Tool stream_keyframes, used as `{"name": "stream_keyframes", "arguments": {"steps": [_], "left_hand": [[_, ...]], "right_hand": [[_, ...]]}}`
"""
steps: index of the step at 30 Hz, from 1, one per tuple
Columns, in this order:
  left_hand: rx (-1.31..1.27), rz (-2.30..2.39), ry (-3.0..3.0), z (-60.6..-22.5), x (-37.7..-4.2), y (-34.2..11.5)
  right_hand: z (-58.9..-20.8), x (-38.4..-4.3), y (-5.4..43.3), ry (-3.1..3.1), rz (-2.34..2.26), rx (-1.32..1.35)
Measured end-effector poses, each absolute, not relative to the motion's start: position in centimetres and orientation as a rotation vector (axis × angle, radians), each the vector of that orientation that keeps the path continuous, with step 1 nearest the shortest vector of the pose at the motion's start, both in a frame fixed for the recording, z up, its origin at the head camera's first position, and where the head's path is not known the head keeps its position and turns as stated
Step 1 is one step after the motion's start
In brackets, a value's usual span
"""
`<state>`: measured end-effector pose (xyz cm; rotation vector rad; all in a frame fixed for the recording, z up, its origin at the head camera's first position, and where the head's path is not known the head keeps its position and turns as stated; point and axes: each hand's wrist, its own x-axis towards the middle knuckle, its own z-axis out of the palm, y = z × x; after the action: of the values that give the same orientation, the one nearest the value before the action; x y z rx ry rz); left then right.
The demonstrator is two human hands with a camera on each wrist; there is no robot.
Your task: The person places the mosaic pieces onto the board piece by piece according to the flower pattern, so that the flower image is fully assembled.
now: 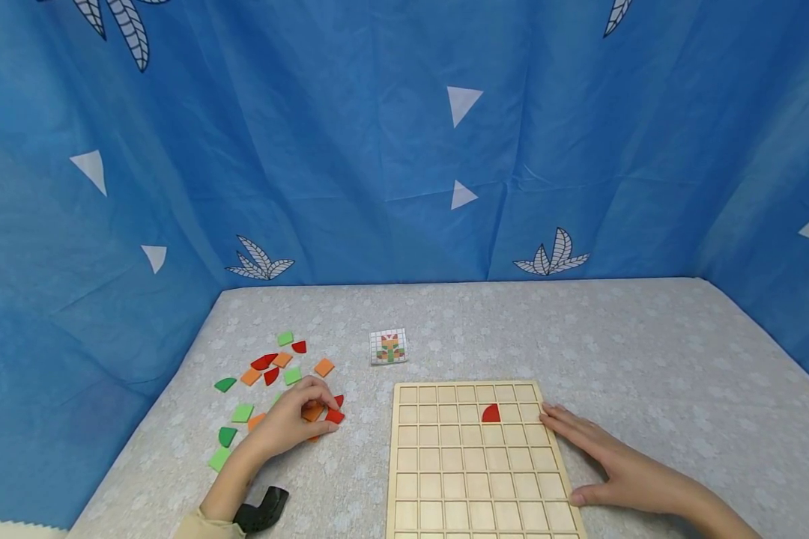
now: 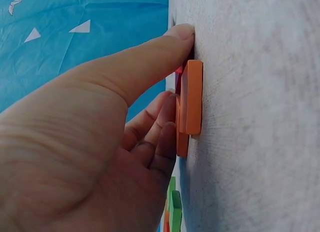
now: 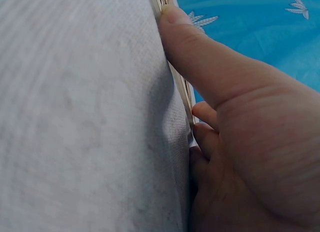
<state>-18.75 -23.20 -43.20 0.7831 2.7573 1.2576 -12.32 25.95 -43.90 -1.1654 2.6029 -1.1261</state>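
My left hand (image 1: 295,415) reaches low over the scattered tiles, with thumb and fingertips pinching a red tile (image 1: 335,416). Another red tile (image 1: 340,400) peeks out beside the fingertips, and an orange tile (image 1: 313,412) lies under the curved fingers. In the left wrist view, orange tiles (image 2: 194,97) stand close by the thumb, which hides most of the red one. Along the right side of a wooden grid board (image 1: 431,485), my right hand (image 1: 613,468) rests with fingers extended, thumb and fingertips against the edge. One red quarter-circle tile (image 1: 491,413) sits in a board cell.
Green, orange and red tiles lie loose on the left of the table, among them a light green square (image 1: 243,413) and a dark green piece (image 1: 227,436). A small pattern card (image 1: 388,346) lies behind the board. Blue curtains (image 1: 404,150) enclose the table.
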Motion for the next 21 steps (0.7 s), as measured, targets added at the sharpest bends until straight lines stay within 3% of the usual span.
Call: {"name": "stream_keyframes", "arguments": {"steps": [21], "left_hand": [[0.701,1.276,2.777,-41.6,-17.9,-22.4]], "right_hand": [[-43.9,-12.3,26.0,2.624,-1.098,-1.170]]}}
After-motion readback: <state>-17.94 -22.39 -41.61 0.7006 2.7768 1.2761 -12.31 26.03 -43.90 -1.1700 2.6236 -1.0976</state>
